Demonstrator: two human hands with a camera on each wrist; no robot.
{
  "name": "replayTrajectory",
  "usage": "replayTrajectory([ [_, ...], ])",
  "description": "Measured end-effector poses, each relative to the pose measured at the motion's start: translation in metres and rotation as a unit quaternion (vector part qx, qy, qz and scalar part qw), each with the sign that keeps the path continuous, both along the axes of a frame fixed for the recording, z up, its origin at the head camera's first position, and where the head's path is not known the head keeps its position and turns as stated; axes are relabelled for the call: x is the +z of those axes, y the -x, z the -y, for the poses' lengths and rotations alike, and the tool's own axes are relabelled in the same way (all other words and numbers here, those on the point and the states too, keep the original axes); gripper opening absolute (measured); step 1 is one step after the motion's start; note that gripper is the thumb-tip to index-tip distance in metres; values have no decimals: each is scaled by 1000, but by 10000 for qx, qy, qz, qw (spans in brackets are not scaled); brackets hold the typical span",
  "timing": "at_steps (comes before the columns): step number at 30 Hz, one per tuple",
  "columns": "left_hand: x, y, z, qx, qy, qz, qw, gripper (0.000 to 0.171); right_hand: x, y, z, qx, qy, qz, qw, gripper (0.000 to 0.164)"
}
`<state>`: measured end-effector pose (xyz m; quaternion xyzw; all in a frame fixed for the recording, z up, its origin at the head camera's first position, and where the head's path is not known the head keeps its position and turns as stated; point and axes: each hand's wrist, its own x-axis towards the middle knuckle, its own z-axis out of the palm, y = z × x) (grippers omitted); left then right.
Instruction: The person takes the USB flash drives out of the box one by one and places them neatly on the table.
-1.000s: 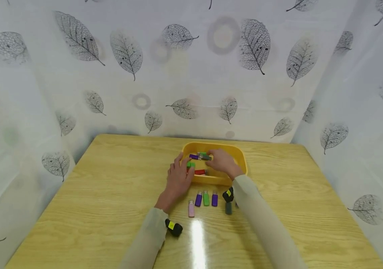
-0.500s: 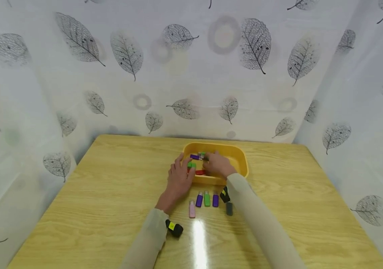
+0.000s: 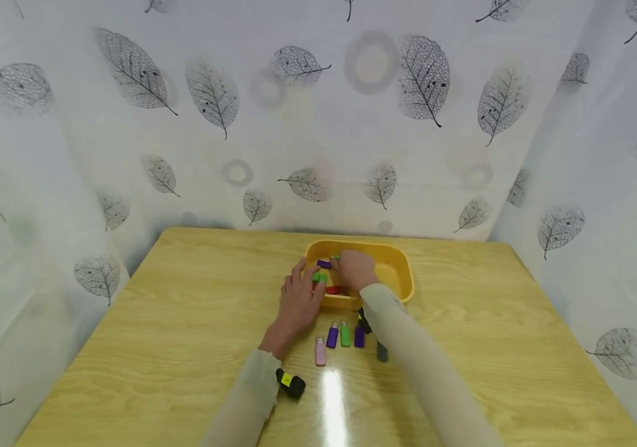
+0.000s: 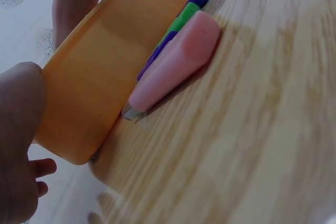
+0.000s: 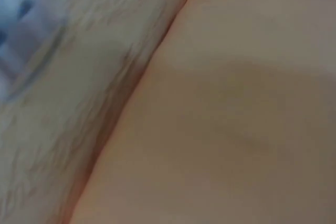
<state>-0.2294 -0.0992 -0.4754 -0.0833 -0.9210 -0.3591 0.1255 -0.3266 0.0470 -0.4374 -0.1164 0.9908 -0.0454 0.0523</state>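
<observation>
A yellow tray (image 3: 406,276) stands at the back of the table, with several USB flash drives inside. My left hand (image 3: 298,301) rests over its front left corner, fingers spread, beside a green drive (image 3: 320,277). Deep in the tray is my right hand (image 3: 356,269), knuckles up, its fingertips hidden beneath it; whether it holds a drive I cannot tell. A purple drive (image 3: 324,264) lies just left of it, and a red drive (image 3: 334,290) lies by the front wall. In the right wrist view, the tray wall (image 5: 226,103) appears close and blurred.
In front of the tray lie a pink drive (image 3: 321,352), a purple one, a green drive (image 3: 345,334), a second purple drive (image 3: 359,337) and a dark grey drive (image 3: 382,352). A leaf-patterned curtain (image 3: 207,186) surrounds the table's back and sides.
My right hand has moved left within the tray and turned knuckles up, covering the spot where a grey drive showed at its fingertips. My left hand stays at the corner.
</observation>
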Motion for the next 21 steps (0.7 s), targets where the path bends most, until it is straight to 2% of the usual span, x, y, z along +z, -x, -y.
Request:
replayTrajectory([
  [7, -4, 1, 0, -22, 49, -93, 9999, 45, -1, 3, 9, -329, -221, 154, 9991, 42],
  [12, 0, 1, -1, -24, 44, -122, 9999, 43, 0, 4, 8, -306, -203, 136, 9992, 40],
  [16, 1, 2, -2, -5, 41, -22, 10000, 42, 1, 4, 3, -218, -11, 86, 9997, 41],
  [21, 0, 1, -1, -11, 26, 80, 10000, 42, -2, 2, -5, -288, 547, 85, 9981, 42],
])
